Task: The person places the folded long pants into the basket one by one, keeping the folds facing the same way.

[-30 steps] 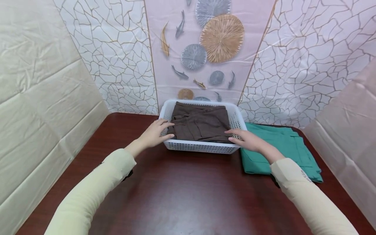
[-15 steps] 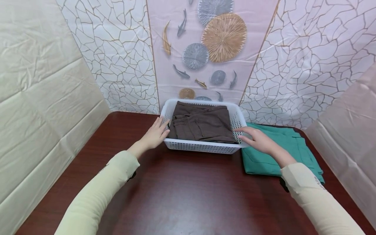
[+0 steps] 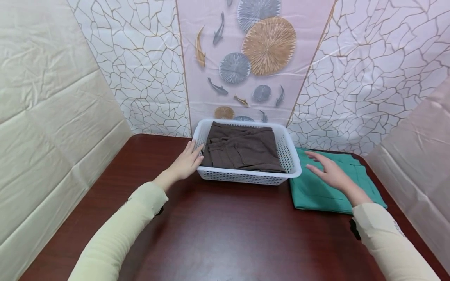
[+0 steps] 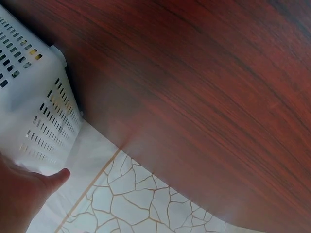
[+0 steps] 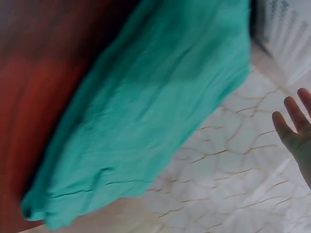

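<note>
A white perforated plastic basket (image 3: 242, 176) stands at the back of the table, with folded brown trousers (image 3: 246, 150) lying inside. My left hand (image 3: 184, 162) rests at the basket's left rim, fingers extended; in the left wrist view its thumb (image 4: 57, 179) shows beside the basket wall (image 4: 53, 121). To the right of the basket lie folded green trousers (image 3: 309, 191). Over them hovers my right hand (image 3: 328, 171), fingers spread and holding nothing. The right wrist view shows the green trousers (image 5: 131, 111) large, with the right hand's fingers (image 5: 294, 114) off to the side.
The dark reddish-brown table (image 3: 218, 230) reaches toward me in front of the basket. A patterned backdrop (image 3: 151, 70) rises right behind it, and pale cloth walls (image 3: 52, 128) close in both sides.
My right hand has left the basket's right side and moved right, over the green trousers. My left hand has drawn back slightly from the brown trousers to the left rim.
</note>
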The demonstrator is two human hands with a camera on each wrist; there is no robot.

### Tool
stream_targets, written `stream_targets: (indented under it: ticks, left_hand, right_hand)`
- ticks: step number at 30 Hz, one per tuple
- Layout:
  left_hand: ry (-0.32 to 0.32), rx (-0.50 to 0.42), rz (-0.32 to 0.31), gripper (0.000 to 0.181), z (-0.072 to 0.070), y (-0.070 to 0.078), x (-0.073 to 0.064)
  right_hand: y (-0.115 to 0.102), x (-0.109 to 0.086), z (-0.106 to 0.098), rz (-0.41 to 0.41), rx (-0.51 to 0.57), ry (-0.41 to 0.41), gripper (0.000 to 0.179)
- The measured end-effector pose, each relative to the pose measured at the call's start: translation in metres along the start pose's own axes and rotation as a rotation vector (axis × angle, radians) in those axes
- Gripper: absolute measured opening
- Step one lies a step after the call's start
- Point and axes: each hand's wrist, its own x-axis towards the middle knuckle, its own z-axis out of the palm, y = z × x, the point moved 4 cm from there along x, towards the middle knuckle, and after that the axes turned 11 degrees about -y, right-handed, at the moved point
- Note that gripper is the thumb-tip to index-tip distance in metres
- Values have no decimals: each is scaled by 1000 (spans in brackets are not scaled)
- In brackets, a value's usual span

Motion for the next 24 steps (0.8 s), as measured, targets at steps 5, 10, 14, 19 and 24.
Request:
stream_targets:
  ticks: [5,10,14,19,24]
  left_hand:
    - [-10,-15,-8,53,0,1,0]
    - [-1,-15,-13,52,1,0,1]
    - [0,-17,-15,52,1,0,1]
    - [4,-22,-20,52,-1,-1,0]
    - [-4,-24,-17,52,1,-1,1]
  right_hand:
    - [25,-9,2,91,-9,-39,67]
    - [40,-15,5,97,-41,-50,66]
    - [51,-18,9,132,-87,-92,62]
    - [68,-20,21,184,-102,-199,66]
    - [79,-25,35,249,-117,-262,73]
